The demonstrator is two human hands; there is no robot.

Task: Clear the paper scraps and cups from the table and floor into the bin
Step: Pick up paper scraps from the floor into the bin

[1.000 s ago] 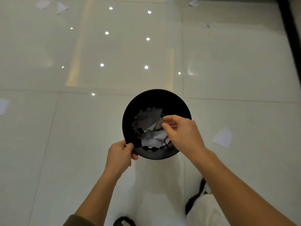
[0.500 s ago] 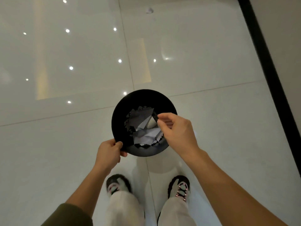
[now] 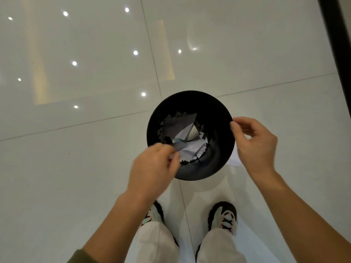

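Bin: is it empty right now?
No, the bin has a heap of paper scraps lying at its bottom.

Black bin (image 3: 190, 100) here, dark right round; white and grey paper scraps (image 3: 187, 149) inside it; floor (image 3: 57, 177) in glossy off-white tiles, thin dark grout lines, bright round light spots; shoes (image 3: 225, 215) black with mint and pink; trousers (image 3: 218, 249) cream; sleeve (image 3: 80, 257) olive green.

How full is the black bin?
Partly full: paper scraps cover the bottom of the bin, and its dark inner wall shows bare above them.
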